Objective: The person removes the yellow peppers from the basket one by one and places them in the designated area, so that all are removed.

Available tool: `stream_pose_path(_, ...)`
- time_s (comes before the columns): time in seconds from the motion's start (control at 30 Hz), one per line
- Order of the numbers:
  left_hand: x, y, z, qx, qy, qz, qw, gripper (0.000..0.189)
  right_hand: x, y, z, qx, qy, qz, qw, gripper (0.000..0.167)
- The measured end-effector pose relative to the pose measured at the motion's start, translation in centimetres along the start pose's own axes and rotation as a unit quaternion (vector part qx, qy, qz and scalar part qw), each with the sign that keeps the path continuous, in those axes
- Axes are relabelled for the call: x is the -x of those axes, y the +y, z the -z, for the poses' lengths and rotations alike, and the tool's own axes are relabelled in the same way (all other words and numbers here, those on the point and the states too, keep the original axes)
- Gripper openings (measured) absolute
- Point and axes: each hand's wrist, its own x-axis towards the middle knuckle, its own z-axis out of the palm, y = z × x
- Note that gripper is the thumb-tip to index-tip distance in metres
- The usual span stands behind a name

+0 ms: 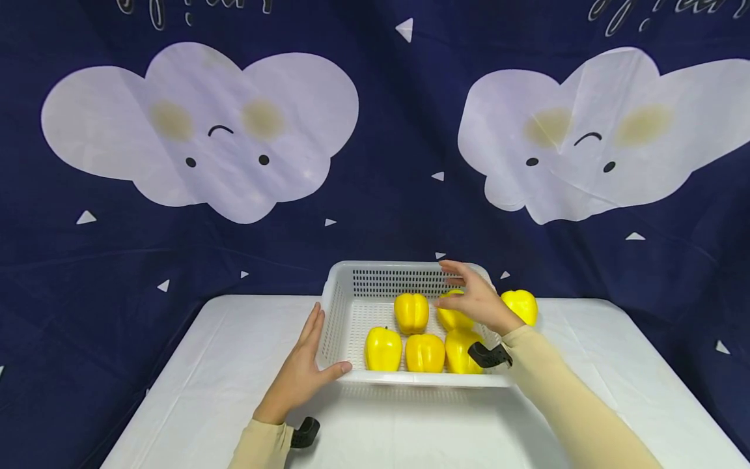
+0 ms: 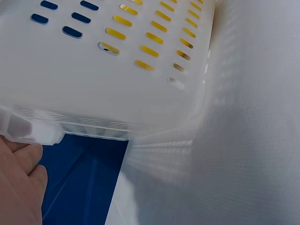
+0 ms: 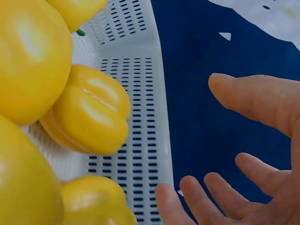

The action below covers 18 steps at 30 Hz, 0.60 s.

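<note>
A white perforated plastic basket [image 1: 363, 376] holds several yellow bell peppers [image 1: 411, 314]. My left hand [image 1: 301, 374] lies against the basket's left side with fingers extended, its thumb near the front rim. Only part of that hand [image 2: 21, 180] shows in the left wrist view, beside the basket wall [image 2: 93, 96]. Over the basket's right part is my right hand [image 1: 477, 299], fingers spread and holding nothing. It partly covers a back-right pepper [image 1: 456, 320]. In the right wrist view a gap separates the right hand [image 3: 253, 173] from the nearest whole pepper [image 3: 91, 112].
Another yellow pepper [image 1: 519, 306] lies outside the basket, at its right, partly behind the right wrist. The basket stands toward the back of a white-covered table [image 1: 222, 365]. Directly behind hangs a dark blue cloth [image 1: 404, 130] with white clouds and triangles.
</note>
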Motion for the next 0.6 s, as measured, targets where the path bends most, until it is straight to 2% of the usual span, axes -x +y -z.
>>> stream_pose_path(0.43,0.0,0.1,0.0,0.003,0.0,0.003,1.0,0.11,-1.7,-0.1,-2.6,0.014,-0.049,-0.057,0.9971,0.086)
stream_pose_path(0.6,0.0,0.1,-0.1,0.004,-0.001,0.004,1.0,0.11,-2.0,-0.4,-3.6,0.063,-0.071,-0.072,0.9929,0.09)
